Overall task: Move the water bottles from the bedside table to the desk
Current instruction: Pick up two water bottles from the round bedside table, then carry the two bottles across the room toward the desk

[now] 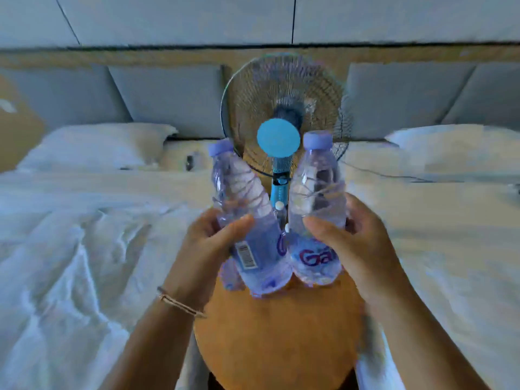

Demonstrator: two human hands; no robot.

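Observation:
Two clear plastic water bottles with pale purple caps and blue labels are in my hands above the round orange-brown bedside table [275,333]. My left hand [208,243] grips the left bottle [247,209] around its middle; this bottle leans to the left. My right hand [354,237] grips the right bottle [318,198], which stands nearly upright. The two bottle bases are close together just over the table's far part. The desk is not in view.
A standing fan [281,114] with a blue hub and pole rises right behind the bottles. A bed with white sheets [84,249] lies on the left, another white bed [450,220] on the right, each with a pillow. A grey padded headboard [168,99] lines the wall.

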